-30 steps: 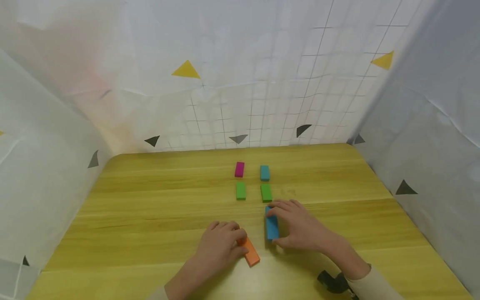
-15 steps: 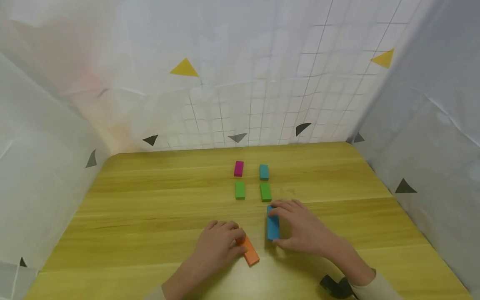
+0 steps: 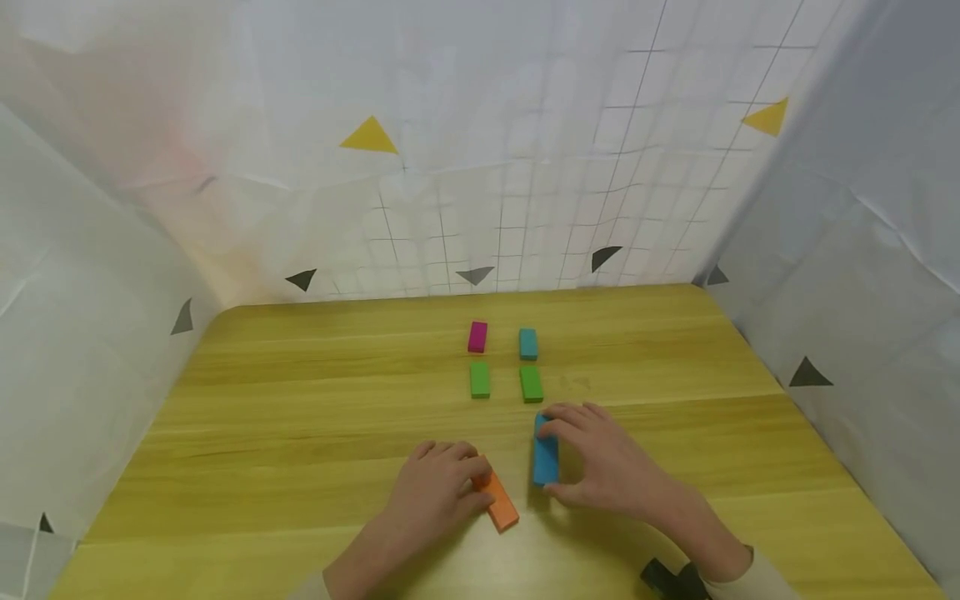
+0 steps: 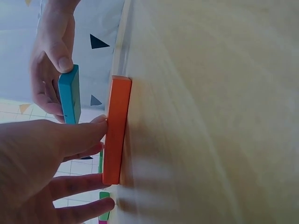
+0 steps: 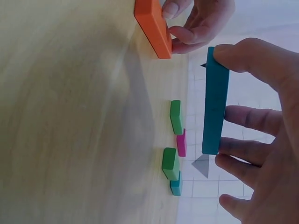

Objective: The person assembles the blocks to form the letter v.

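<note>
Right hand (image 3: 613, 464) grips a blue rectangular block (image 3: 546, 462), raised right of an orange rectangular block (image 3: 503, 507) held by left hand (image 3: 435, 486); apparently positioning blue, calling for level lowering.

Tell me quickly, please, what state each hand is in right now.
Left hand: at the orange block; whether it grips it cannot be told.
Right hand: holding the blue block with thumb and fingers.

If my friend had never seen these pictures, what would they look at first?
Probably the bright blue block, held up off the wood-grain table by the right hand. Next might come the orange block, lying on the table to its left, with the left hand touching it. Farther back sit a magenta block, a teal block and two green blocks.
</note>
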A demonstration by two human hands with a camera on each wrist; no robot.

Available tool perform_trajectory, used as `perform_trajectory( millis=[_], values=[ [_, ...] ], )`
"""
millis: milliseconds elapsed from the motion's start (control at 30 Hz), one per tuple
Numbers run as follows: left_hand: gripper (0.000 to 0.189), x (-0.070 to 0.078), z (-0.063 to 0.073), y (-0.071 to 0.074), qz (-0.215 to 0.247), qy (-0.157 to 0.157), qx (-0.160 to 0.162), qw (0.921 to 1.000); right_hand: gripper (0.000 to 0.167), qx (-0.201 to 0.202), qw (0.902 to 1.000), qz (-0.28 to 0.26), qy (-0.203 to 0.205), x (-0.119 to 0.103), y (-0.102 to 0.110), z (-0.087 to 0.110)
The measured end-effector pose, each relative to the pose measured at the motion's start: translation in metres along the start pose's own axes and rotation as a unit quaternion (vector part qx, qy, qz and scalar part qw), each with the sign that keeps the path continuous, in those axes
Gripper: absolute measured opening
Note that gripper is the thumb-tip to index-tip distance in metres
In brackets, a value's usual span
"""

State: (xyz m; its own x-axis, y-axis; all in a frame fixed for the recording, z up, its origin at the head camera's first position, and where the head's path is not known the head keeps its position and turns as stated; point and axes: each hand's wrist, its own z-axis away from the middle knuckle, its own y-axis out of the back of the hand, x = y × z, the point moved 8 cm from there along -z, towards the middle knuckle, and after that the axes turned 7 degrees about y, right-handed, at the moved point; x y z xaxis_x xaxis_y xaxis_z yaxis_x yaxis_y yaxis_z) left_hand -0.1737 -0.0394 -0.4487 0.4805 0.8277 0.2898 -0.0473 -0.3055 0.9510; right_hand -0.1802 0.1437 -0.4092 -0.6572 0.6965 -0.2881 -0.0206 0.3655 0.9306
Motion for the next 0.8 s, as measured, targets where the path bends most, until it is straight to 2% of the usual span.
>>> perform_trajectory(
  millis=[333,800],
  values=[
    [0.019,0.0011,0.0001,0.0014,-0.007,-0.006,0.001,1.0000,0.057,0.003,0.9998,-0.003,-0.020,-0.0024,-0.0036,0.0043],
    [0.018,0.0014,0.0011,0.0026,0.005,-0.007,0.011,0.9999,0.057,0.011,0.9997,-0.004,-0.023,-0.0094,-0.0072,0.0070]
  ],
)
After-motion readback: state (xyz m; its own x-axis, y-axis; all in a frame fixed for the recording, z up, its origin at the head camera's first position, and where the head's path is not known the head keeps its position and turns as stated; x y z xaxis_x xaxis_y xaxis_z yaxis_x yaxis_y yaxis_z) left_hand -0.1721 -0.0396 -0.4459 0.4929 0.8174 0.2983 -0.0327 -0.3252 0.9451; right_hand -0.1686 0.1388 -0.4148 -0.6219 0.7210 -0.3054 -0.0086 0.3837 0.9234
